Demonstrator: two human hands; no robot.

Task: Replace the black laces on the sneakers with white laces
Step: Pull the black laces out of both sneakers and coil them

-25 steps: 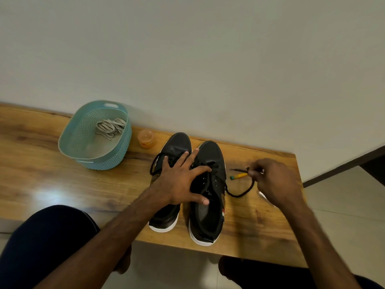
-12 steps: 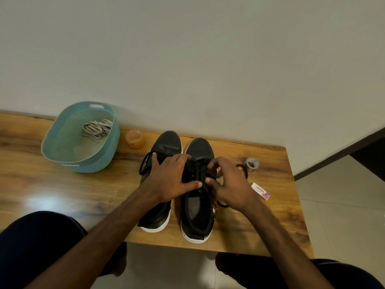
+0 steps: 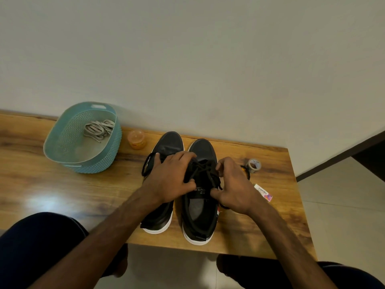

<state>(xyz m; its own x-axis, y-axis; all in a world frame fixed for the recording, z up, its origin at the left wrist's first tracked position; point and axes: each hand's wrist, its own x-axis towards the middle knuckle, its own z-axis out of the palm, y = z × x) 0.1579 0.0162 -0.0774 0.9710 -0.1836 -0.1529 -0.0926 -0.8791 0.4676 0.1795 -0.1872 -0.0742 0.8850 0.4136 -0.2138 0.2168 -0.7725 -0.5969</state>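
Observation:
Two black sneakers with white soles stand side by side on the wooden bench, toes toward the wall. My left hand (image 3: pixel 170 178) lies across the left sneaker (image 3: pixel 160 213) and grips the left side of the right sneaker (image 3: pixel 200 215) at its lacing. My right hand (image 3: pixel 233 184) pinches the black lace (image 3: pixel 203 170) on the right sneaker's right side. A loop of the left sneaker's black lace (image 3: pixel 146 165) hangs out past my left hand. The white laces (image 3: pixel 99 129) lie bundled in the teal basket (image 3: pixel 62 147) at the left.
A small orange jar (image 3: pixel 136 139) stands between the basket and the sneakers. To the right of my right hand are a roll of tape (image 3: pixel 253 165) and a small white eraser box (image 3: pixel 263 192). The bench (image 3: pixel 62 190) ends just right of these. My knees are below the front edge.
My right hand came back from the far right, where it pulled a lace loop, to the right sneaker's lacing. My left hand shifted from flat on both shoes to gripping the right one.

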